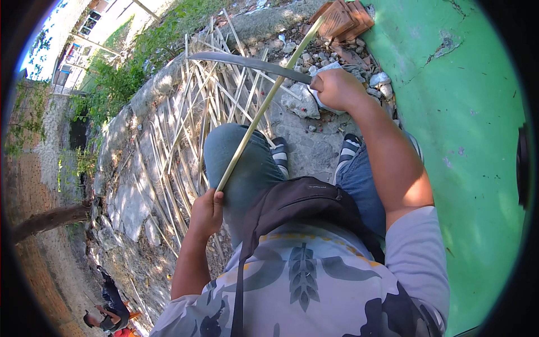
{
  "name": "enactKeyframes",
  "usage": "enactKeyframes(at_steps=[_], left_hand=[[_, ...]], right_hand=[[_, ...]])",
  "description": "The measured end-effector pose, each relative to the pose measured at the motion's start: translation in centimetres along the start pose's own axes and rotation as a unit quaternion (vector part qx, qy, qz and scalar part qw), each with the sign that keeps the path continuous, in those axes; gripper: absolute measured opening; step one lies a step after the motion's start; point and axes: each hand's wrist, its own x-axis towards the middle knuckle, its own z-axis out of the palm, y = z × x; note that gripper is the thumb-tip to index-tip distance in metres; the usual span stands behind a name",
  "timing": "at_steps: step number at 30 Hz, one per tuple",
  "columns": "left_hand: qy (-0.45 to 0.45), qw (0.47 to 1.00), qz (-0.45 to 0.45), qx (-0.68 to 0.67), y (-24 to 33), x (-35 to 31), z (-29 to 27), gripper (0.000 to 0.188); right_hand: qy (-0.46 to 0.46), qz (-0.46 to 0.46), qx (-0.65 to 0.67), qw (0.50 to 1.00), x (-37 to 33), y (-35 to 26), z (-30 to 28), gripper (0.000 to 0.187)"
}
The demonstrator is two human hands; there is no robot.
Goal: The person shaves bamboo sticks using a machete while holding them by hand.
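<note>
My left hand [206,212] is closed round the lower end of a long, pale split bamboo strip [254,124]. From there the strip slants up and away to the right, passing over my bent left knee. My right hand [338,90] grips the handle of a machete [247,61], its handle mostly hidden in my fist. The long, slightly curved grey blade points left and crosses the strip at its upper part; whether the edge touches it I cannot tell. Many similar thin bamboo strips [178,147] lie in a loose heap left of my legs.
Stone rubble [303,101] and stacked orange clay bricks [343,21] lie ahead. At right is a green painted floor [449,140]. A low rock edge [135,109] with plants runs along the left, near a tree trunk [50,221]. Another person [112,303] sits at lower left.
</note>
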Motion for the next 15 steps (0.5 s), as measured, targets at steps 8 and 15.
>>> enactKeyframes(at_steps=[8,15], left_hand=[[0.016,1.000,-0.007,0.012,-0.3,-0.5,-0.1,0.040],[-0.002,1.000,-0.018,0.014,0.4,-0.4,-0.5,0.038]], right_hand=[[-0.071,-0.064,-0.042,0.995,-1.2,-3.8,-0.8,0.013],[0.019,0.034,0.018,0.999,-0.5,-0.8,0.0,0.017]])
